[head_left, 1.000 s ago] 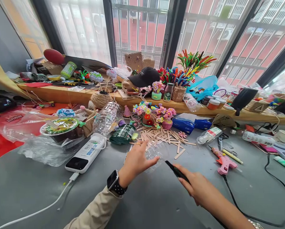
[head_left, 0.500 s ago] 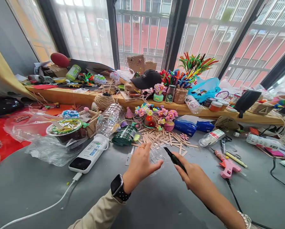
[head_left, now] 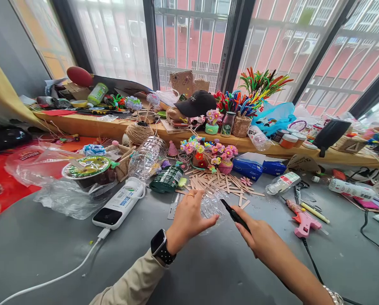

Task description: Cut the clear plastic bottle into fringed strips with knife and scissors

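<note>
My left hand (head_left: 189, 216), with a ring and a black watch on the wrist, wraps its fingers round a clear plastic bottle piece (head_left: 213, 204) just above the grey table (head_left: 49, 250). In my right hand (head_left: 259, 235) is a black pen-like tool (head_left: 235, 215), gripped so that its tip touches the clear plastic. Both hands are low in the middle of the view. Just behind them lies a pile of wooden craft sticks (head_left: 221, 183).
A white power bank (head_left: 119, 204) with its cable lies to the left, a pink glue gun (head_left: 302, 218) with a black cord to the right. Clear bottles, tissue packs, small flower pots, twine and pipe cleaners crowd the far side and the wooden sill (head_left: 90, 123).
Both hands have lifted and come closer together. The black tool's tip moved from clear of the plastic to resting on it. The view shifted slightly.
</note>
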Demonstrator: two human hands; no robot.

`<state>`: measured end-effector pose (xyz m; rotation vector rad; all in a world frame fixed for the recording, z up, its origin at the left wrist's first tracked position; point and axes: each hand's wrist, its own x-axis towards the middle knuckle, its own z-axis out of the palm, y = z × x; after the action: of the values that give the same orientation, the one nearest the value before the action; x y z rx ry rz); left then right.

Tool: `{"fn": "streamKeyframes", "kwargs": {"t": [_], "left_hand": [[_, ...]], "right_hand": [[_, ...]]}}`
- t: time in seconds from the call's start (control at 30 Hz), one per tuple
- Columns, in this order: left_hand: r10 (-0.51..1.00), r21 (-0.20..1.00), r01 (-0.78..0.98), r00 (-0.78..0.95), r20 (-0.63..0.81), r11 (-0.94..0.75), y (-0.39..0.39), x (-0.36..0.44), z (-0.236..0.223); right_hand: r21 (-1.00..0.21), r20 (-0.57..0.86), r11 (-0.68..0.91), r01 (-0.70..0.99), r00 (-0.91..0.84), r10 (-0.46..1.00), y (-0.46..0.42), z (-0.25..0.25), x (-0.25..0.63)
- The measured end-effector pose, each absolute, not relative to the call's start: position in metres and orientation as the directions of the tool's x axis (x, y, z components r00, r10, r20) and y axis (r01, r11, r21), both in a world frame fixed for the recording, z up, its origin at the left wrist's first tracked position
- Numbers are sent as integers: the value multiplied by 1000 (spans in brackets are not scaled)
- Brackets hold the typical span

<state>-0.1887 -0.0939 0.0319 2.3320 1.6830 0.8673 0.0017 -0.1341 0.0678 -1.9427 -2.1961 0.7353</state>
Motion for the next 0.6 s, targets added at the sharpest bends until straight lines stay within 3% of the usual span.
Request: {"fn": "streamKeyframes", "kwargs": {"t": [0.13, 0.23, 0.6], "left_hand": [[917, 464, 824, 157, 365, -326, -93, -191, 34], [896, 451, 815, 176, 407, -365, -94, -188, 33], [888, 426, 821, 197, 417, -381, -100, -182, 32]], "right_hand": [[-443, -282, 13, 896, -153, 947, -142, 62, 14], [-475, -211, -23, 880, -89, 973, -148, 62, 21], [-505, -151, 72, 860, -170, 974, -136, 69, -1]]}}
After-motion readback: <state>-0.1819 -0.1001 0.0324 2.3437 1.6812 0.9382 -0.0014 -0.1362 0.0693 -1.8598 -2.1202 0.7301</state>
